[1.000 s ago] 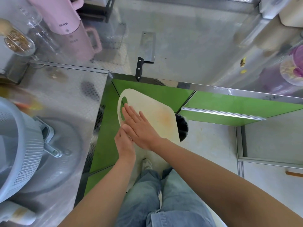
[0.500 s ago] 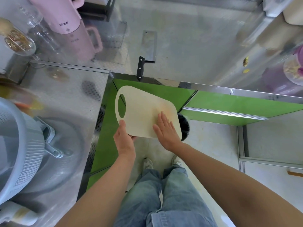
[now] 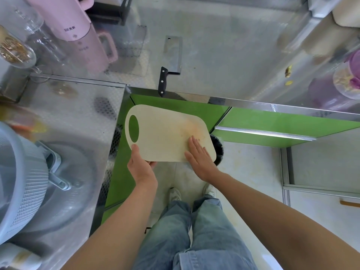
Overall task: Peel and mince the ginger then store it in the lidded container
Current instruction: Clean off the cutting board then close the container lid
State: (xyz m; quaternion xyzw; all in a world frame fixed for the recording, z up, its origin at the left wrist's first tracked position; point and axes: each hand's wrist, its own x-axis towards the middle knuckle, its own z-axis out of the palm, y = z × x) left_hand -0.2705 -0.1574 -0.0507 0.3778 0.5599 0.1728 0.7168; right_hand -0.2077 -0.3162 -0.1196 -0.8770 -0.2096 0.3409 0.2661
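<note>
left hand (image 3: 141, 166) pinches cutting board (image 3: 163, 137) at near edge | right hand (image 3: 198, 154) flat on board's stained end | risk: thin grip slips, board drops onto black bin (image 3: 218, 151) below

— Where can we reach on the desk (image 3: 229, 55)?
— Right of the cleaver (image 3: 173, 52) there's open room up to the ginger scraps (image 3: 288, 72). Left, the pink kettle (image 3: 66, 18) and glass jars (image 3: 17, 51) block us.
</note>
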